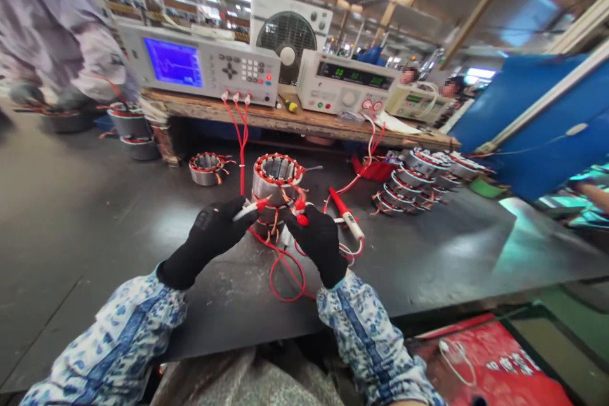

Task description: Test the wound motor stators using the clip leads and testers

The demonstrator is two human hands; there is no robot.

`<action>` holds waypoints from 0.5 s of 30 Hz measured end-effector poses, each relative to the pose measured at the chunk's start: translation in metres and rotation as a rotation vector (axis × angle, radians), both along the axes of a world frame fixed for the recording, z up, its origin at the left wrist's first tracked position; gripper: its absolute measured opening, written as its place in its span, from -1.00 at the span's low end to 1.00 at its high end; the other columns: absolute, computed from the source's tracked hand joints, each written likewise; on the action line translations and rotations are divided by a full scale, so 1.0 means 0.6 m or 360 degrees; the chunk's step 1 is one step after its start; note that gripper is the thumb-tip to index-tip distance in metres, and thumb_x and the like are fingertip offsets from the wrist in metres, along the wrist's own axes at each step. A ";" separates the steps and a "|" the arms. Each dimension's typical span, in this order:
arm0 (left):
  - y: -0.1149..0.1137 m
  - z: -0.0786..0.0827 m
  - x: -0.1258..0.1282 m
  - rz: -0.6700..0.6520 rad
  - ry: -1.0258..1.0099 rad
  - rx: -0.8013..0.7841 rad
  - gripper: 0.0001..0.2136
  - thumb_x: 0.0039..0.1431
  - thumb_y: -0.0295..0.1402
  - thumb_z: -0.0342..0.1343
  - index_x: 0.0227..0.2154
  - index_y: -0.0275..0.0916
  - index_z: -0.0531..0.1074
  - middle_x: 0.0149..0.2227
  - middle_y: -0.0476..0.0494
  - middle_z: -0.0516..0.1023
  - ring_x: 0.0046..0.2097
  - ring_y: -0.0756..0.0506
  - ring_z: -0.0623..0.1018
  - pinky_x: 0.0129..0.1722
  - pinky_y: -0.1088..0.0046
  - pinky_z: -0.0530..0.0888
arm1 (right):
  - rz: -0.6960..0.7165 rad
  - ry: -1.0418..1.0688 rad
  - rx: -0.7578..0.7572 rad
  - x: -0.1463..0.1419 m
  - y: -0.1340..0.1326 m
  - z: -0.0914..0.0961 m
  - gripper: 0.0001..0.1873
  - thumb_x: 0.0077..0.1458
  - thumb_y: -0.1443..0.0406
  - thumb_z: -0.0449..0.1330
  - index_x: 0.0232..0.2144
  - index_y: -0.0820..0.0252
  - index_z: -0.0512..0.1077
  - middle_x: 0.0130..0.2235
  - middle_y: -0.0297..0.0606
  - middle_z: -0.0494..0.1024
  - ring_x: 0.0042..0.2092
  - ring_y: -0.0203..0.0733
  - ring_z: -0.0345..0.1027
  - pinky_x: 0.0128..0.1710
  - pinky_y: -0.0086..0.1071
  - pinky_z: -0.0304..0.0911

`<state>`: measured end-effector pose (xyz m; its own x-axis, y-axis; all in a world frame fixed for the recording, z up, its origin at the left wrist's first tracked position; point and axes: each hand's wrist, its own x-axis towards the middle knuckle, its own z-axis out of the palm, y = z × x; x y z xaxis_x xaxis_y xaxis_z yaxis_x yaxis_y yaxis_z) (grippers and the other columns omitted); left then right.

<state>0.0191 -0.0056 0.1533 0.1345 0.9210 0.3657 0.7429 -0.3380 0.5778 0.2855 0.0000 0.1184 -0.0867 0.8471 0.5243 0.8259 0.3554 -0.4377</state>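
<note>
Both of my hands wear black gloves, in front of a stack of motor stators (264,189) with red-and-white windings on top. My left hand (219,226) pinches a white test lead (245,210) whose red end points at the stack's side. Between the fingers of my right hand (320,238) is a red test clip (301,210), close to the copper-coloured wire ends on the stack's right. Whether either tip touches a wire, I cannot tell. A looped red cable (287,298) lies below the hands. Right of them rests a red-and-white test probe (346,214).
A tester with a blue screen (174,62), a fan (287,38) and a second meter (349,81) stand on a wooden shelf (304,122). A single stator (205,170) sits left, more stacked stators (409,184) right. A person in pale clothing (52,25) works at far left.
</note>
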 end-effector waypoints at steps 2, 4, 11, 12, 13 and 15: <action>0.002 -0.023 -0.008 0.0058 0.0033 0.0021 -0.64 0.29 0.03 0.11 -0.37 -0.15 0.55 -0.57 -0.04 0.47 -0.51 -0.09 0.42 -0.44 0.42 0.19 | -0.0056 -0.0158 -0.0073 0.014 -0.018 -0.035 -0.70 0.31 0.06 0.18 -0.40 0.08 0.42 -0.45 -0.19 0.49 -0.39 -0.10 0.37 -0.32 -0.26 0.13; 0.006 -0.052 -0.017 0.0109 0.0086 0.0118 -0.66 0.25 0.04 0.17 -0.32 -0.13 0.61 -0.51 -0.10 0.55 -0.49 -0.14 0.48 -0.44 0.41 0.24 | -0.0080 -0.0260 -0.0126 0.028 -0.023 -0.057 -0.78 0.27 0.13 0.19 -0.38 0.09 0.44 -0.45 -0.18 0.50 -0.40 -0.08 0.39 -0.34 -0.26 0.12; 0.036 -0.121 -0.003 -0.0338 0.0304 0.0583 -0.60 0.44 0.01 0.04 -0.15 -0.14 0.68 -0.35 -0.18 0.71 -0.41 -0.14 0.62 -0.40 0.42 0.41 | 0.0006 -0.0313 -0.0166 0.019 0.004 -0.055 -0.64 0.31 -0.02 0.21 -0.29 0.14 0.52 -0.34 -0.13 0.65 -0.26 -0.03 0.55 -0.25 -0.28 0.26; 0.040 -0.120 -0.002 -0.0355 0.0311 0.0720 -0.58 0.47 0.00 0.00 -0.16 -0.15 0.67 -0.35 -0.18 0.72 -0.43 -0.13 0.61 -0.42 0.42 0.41 | 0.0054 -0.0240 -0.0195 0.024 0.007 -0.050 -0.60 0.30 -0.07 0.22 -0.29 0.13 0.52 -0.34 -0.15 0.66 -0.27 -0.05 0.55 -0.26 -0.29 0.28; 0.043 -0.117 -0.002 -0.0371 0.0320 0.0842 -0.58 0.49 -0.02 -0.01 -0.18 -0.17 0.67 -0.36 -0.18 0.72 -0.45 -0.12 0.60 -0.44 0.42 0.40 | 0.0069 -0.0137 -0.0203 0.033 0.009 -0.045 -0.56 0.29 -0.11 0.22 -0.27 0.13 0.52 -0.33 -0.18 0.66 -0.27 -0.06 0.55 -0.26 -0.29 0.30; 0.047 -0.106 -0.007 -0.0397 0.0340 0.0993 -0.60 0.51 -0.07 -0.01 -0.22 -0.17 0.66 -0.40 -0.16 0.70 -0.49 -0.10 0.59 -0.48 0.43 0.38 | 0.0020 0.0115 -0.0160 0.055 0.019 -0.035 -0.52 0.30 -0.15 0.18 -0.18 0.13 0.53 -0.26 -0.18 0.67 -0.26 -0.08 0.55 -0.24 -0.28 0.35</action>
<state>0.0151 0.0229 0.0895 0.4422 0.4803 0.7574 0.6755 -0.7339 0.0711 0.3184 0.0111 0.0974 -0.0625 0.8949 0.4419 0.7867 0.3167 -0.5300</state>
